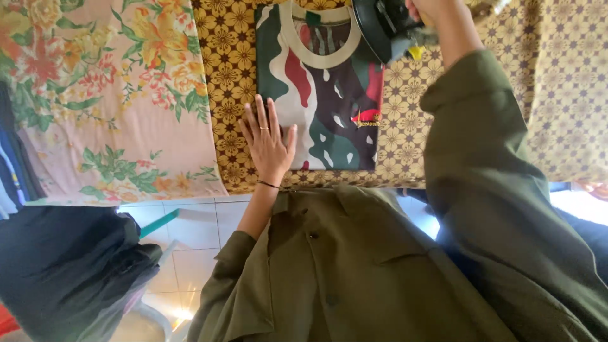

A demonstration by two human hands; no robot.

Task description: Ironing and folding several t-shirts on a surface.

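Flat on the brown flower-patterned surface point(405, 149) lies one folded camouflage T-shirt point(329, 95), its cream collar at the far end. Spread open, the left hand point(269, 142) presses the shirt's near left edge. Closed around a handle, the right hand point(430, 9) holds one dark iron point(383, 25) at the shirt's far right corner. Being soft, light cloth, the shirt probably creases and slides easily; pinning an edge or the collar seems best. One pink floral sheet point(95, 95) lies left.
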